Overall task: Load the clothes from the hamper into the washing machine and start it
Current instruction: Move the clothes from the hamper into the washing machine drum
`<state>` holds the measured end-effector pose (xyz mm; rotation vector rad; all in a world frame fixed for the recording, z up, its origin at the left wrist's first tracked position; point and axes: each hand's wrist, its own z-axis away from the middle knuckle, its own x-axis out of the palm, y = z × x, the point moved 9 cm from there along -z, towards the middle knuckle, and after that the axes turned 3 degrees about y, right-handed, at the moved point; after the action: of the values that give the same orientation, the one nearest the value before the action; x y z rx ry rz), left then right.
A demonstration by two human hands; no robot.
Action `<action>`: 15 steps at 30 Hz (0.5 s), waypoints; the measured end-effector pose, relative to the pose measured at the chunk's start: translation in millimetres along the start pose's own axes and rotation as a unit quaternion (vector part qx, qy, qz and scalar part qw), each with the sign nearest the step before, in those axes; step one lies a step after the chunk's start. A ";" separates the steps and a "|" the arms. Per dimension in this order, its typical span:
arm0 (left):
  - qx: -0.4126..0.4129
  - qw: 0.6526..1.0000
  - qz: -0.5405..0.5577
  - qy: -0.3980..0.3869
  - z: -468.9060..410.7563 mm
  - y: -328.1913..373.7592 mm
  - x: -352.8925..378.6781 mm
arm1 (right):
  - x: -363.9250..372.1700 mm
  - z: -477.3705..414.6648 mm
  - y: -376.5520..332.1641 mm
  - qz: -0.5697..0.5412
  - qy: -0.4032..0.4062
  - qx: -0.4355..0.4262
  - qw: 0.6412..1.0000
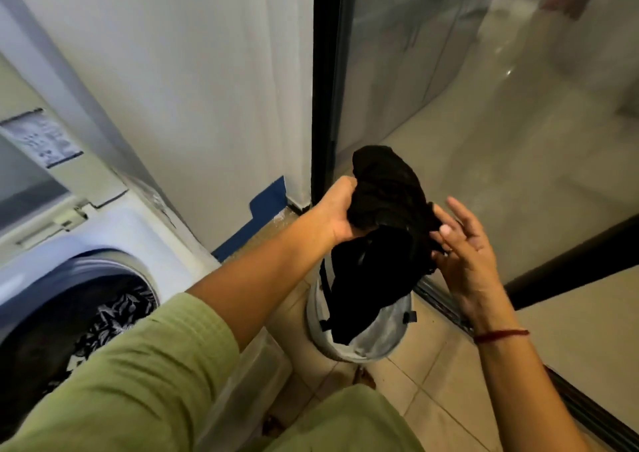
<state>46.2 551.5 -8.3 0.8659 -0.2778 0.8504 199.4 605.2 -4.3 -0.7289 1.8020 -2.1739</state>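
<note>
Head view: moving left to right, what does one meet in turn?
Patterned cloth in the washing machine → blue strip at the wall's foot → left hand → black garment → right hand.

I can't read a word from here. The only printed thing is a label point(41, 137) on the lid point(69, 171) of the washer point(114, 230) at my left. It is a pale sticker with a dark edge, carrying rows of small dark print and a few marks that look like symbols. All of it is too blurred and too small for me to make out any letter, number or brand.
</note>
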 end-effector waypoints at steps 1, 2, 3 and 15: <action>0.015 1.000 0.008 -0.019 9.7 7.4 8.0 | -12.0 2.5 16.3 0.028 0.043 0.005 0.999; 0.030 0.999 0.002 -0.037 17.7 14.5 15.1 | -17.3 5.8 34.3 0.066 0.064 0.013 0.996; 0.043 0.998 0.005 -0.049 26.9 22.5 22.0 | -15.6 10.4 56.1 0.114 0.055 0.044 0.991; 0.235 0.966 0.032 -0.103 110.5 94.3 28.6 | -10.7 -37.3 73.4 0.083 0.278 0.038 0.956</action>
<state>6.1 516.2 129.8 1.3991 -0.2913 0.9030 179.4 625.9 -82.2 0.0751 1.9101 -2.4735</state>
